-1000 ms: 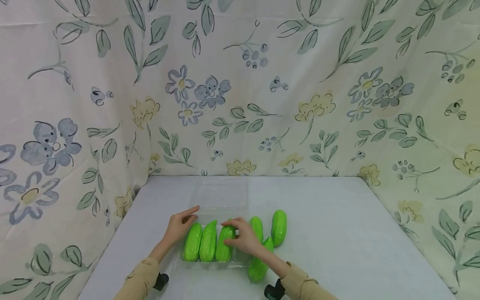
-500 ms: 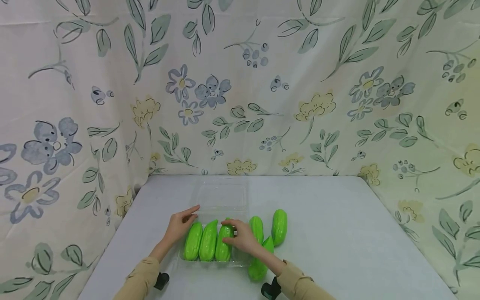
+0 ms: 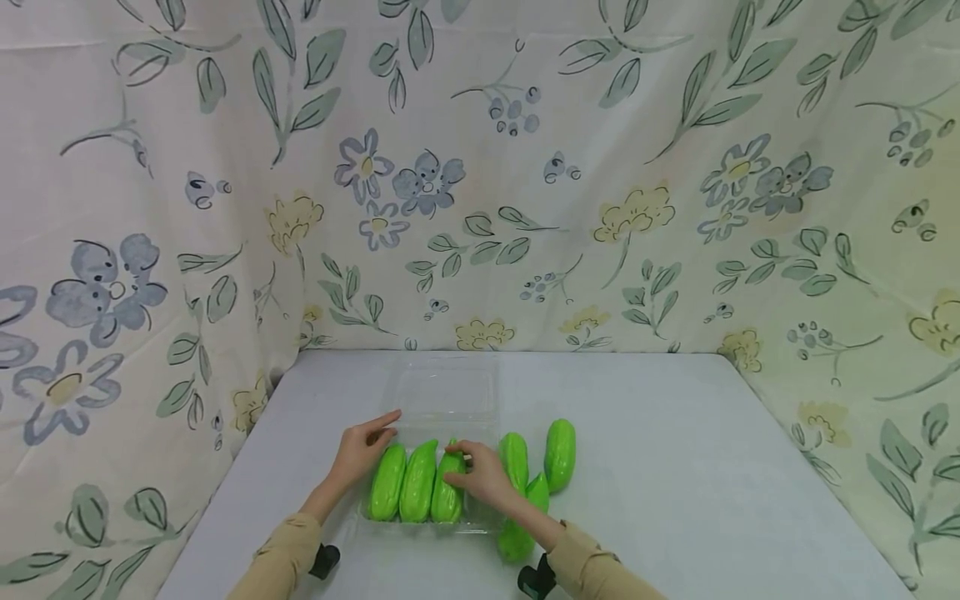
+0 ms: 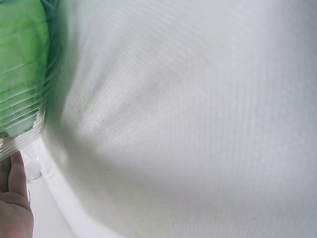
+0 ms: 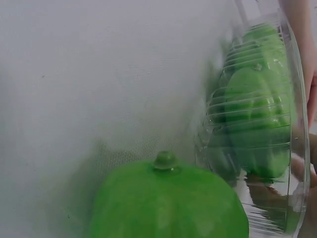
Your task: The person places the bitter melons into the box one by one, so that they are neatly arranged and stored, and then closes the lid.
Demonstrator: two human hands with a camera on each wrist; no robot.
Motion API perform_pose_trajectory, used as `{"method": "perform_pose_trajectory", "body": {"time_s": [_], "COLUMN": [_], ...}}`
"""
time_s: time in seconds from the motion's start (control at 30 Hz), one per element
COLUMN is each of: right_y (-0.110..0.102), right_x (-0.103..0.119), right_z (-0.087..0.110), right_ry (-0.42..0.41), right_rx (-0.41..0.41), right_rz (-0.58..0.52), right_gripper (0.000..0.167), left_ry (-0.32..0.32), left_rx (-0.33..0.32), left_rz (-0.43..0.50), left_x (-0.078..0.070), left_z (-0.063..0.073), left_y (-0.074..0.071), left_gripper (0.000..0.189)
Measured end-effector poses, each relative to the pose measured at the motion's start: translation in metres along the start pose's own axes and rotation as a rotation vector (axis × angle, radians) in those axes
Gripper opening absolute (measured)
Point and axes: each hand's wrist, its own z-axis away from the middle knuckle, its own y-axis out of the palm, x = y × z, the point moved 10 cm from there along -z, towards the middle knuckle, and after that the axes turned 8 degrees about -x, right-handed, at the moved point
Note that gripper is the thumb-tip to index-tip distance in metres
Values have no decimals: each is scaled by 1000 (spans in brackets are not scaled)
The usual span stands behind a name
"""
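A clear plastic clamshell box point(image 3: 483, 527) stands at the front of the table, its lid point(image 3: 442, 390) folded back. Inside lie three bright green, ribbed, gourd-like vegetables side by side. My right hand point(image 3: 486, 477) grips the rightmost gourd point(image 3: 446, 500), thumb and fingers on either side of it. My left hand point(image 3: 357, 452) holds the box's back left corner near the hinge; in the left wrist view its fingers point(image 4: 18, 173) meet the ridged wall point(image 4: 22, 106). The right wrist view shows the box wall point(image 5: 298, 163) with gourds behind it.
Several loose gourds lie right of the box: one upright gourd point(image 3: 559, 455), a second gourd point(image 3: 513, 454) close to the box, and a third gourd point(image 3: 516, 542) partly under my right forearm. A floral curtain point(image 3: 480, 167) surrounds the white table point(image 3: 675, 467).
My right hand has shifted slightly left, along with the top of the gourd it grips. My left hand, the box and the loose gourds have stayed in place.
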Motion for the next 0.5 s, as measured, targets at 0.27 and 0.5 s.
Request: {"method": "perform_pose_trajectory", "body": {"time_s": [0.27, 0.5], "right_y": [2, 1], "right_x": [-3, -1], "right_z": [-2, -2], "right_ry": [9, 9], "right_rx": [-16, -21], "right_rz": [7, 5], "right_gripper": [37, 37], "left_ry": [-1, 28], "left_rx": [18, 13], "left_rz": [17, 25], "left_x": [0, -2], "left_z": [0, 0], "left_y": [1, 1], "left_gripper": [36, 35]}}
